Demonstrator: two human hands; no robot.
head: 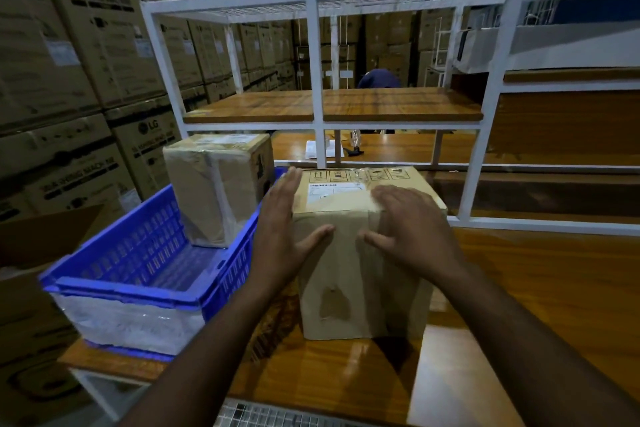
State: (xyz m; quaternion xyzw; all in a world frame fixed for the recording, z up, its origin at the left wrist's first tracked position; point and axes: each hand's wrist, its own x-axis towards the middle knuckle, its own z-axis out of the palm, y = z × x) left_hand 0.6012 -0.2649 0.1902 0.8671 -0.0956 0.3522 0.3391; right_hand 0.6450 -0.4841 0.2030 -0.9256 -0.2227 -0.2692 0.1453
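Cardboard box: I see it upright on the wooden worktop, about midway along and set back toward the far edge, its front face turned to me with a torn patch low down
Shipping label: white, stuck on the box's top under clear tape, with a row of handling symbols printed along the top's far edge
Left hand: fingers straight and together, laid along the box's upper left edge, thumb spread onto the front face; it grips nothing
Right hand: flat with fingers spread, palm over the top's near right corner, thumb reaching across the front face; it presses rather than clasps
Hands to each other: apart, one on each side of the box, thumbs pointing inward with a gap between them
Blue crate: plastic, slotted walls, at the worktop's left edge just beside the box, my left hand between the two; clear film covers its near wall
Taped box: smaller carton standing upright in the crate's far right corner, wrapped in clear tape
Shelf frame: white metal, rising along the worktop's far edge, carrying a wooden shelf board
Beyond the frame: a second wooden surface with papers and a clear bottle; a person in a blue cap is partly hidden behind the shelf board
LG cartons: brown, stacked high along the left
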